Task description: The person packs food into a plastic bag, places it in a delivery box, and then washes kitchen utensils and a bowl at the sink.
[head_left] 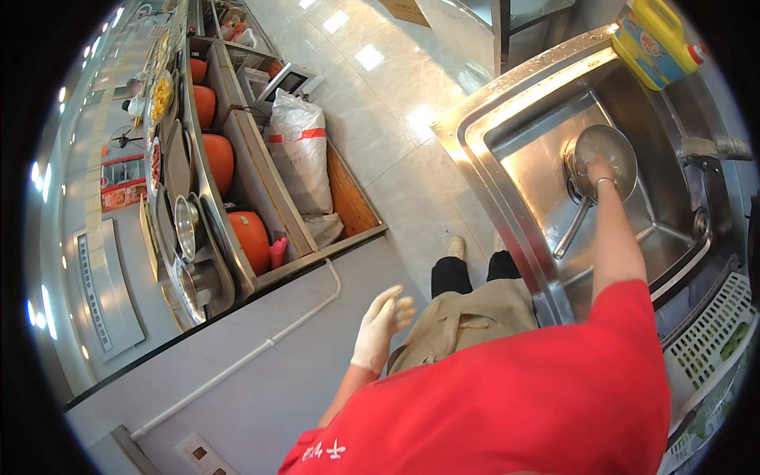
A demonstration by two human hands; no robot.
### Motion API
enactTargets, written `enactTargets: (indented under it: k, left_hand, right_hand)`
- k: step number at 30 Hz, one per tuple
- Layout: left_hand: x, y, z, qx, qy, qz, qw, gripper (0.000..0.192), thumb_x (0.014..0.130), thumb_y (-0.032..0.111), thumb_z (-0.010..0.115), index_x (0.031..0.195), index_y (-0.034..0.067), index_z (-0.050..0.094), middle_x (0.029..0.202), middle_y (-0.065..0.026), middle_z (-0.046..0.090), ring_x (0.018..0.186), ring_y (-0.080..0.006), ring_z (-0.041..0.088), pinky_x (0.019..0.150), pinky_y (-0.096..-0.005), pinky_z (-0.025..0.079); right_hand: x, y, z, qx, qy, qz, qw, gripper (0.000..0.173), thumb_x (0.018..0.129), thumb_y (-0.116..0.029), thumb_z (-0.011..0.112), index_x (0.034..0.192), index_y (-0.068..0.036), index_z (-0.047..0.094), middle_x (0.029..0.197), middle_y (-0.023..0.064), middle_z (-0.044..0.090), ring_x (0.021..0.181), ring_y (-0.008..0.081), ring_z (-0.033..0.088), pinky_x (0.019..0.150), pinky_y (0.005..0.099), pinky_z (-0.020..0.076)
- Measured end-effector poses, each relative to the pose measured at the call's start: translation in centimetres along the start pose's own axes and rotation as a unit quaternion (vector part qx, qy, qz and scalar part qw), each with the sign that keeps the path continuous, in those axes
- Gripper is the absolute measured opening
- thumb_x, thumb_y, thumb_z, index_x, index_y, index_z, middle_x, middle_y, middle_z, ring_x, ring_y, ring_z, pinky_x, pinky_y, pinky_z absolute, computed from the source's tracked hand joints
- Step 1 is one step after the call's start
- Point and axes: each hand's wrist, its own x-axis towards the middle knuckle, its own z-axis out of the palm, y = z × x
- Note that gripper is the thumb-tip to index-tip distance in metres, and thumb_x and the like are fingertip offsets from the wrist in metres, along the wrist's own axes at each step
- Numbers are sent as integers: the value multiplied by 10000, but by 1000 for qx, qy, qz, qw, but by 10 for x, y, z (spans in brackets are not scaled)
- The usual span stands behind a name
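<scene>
My right hand, with a band at the wrist, reaches into a round metal pan in the stainless steel sink. A long metal handle runs from the pan's near side down towards the basin floor. My fingers are blurred and partly lost against the pan, so their grip does not show. At my left side hangs my left hand in a pale glove, fingers loosely bent and apart, holding nothing. It is outside the sink, beside my tan apron.
A yellow jug stands at the sink's far corner, near the tap. White perforated baskets with greens sit at right. On the left, a counter holds metal bowls; a white sack lies beyond.
</scene>
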Motion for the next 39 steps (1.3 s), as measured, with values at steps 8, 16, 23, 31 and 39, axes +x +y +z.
enactTargets:
  k: [8,16,23,31,39]
  left_hand:
    - [104,88,135,99,-292,32,951,545,1053,421,462,1475,77,435,1289,-114,609,1113,-213,606,947,-365,488]
    - [145,77,311,50,-405,-203,890,807,1024,626,302,1562,30,223,1536,-203,394,1381,-357,423,1098,-506,389]
    - [184,21,315,-6,-385,-257,886,554,1078,407,295,1407,-12,444,1376,-166,556,1256,-264,548,1092,-390,416]
    - [121,62,335,-132,-468,-332,808,491,1020,496,487,1300,109,600,1233,-79,670,1147,-245,637,999,-401,520]
    - [94,49,328,-37,-447,-134,884,361,919,377,729,1211,198,616,1036,77,656,919,-69,619,806,-252,513]
  right_hand:
    - [-151,-35,-97,607,24,-116,786,327,936,-178,655,1231,-54,587,988,13,631,897,101,607,728,255,500]
    - [-295,-74,-134,580,9,-187,793,266,862,-17,637,1127,-22,608,977,0,623,936,96,589,825,266,498]
    - [-312,-64,-139,615,11,-173,770,210,880,-63,677,1080,-30,623,986,-8,624,895,72,576,794,253,488]
    - [-198,-13,-67,798,-50,-110,591,590,1019,-512,482,1412,-72,482,1310,114,620,1189,229,579,1004,375,486]
    - [-187,-30,-45,820,-41,-25,570,299,938,-311,679,1167,-149,575,977,66,648,804,178,641,685,331,548]
